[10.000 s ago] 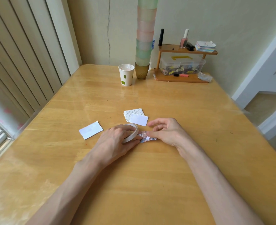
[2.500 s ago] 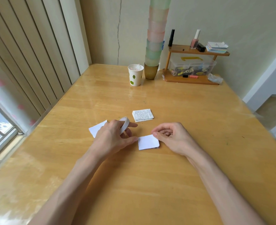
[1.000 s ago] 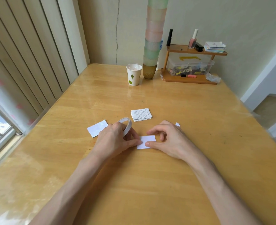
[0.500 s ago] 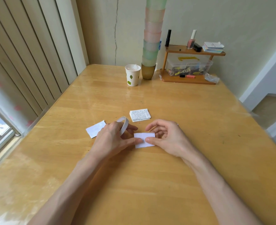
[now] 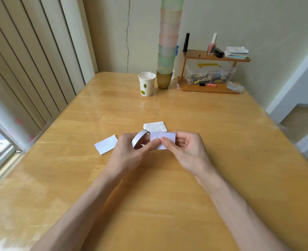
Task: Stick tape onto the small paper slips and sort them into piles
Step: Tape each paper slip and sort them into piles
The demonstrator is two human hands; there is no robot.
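Observation:
Above the middle of the wooden table (image 5: 222,178), both hands hold a small white paper slip (image 5: 163,137). My right hand (image 5: 187,151) pinches the slip with its thumb on the front. My left hand (image 5: 129,154) grips a white tape roll (image 5: 140,141), standing on edge, and its thumb touches the slip's left edge. Just behind the hands sits a small pile of printed slips (image 5: 155,126). A blank white slip (image 5: 106,144) rests flat on the table left of my left hand.
At the far edge stand a paper cup (image 5: 146,84), a tall stack of coloured cups (image 5: 168,42) and a small wooden shelf (image 5: 211,73) with a plastic box and bottles. A window and slatted blinds run along the left.
The white slip was lying flat on the table between the hands; now both hands have lifted it off the table. The tape roll stays in my left hand.

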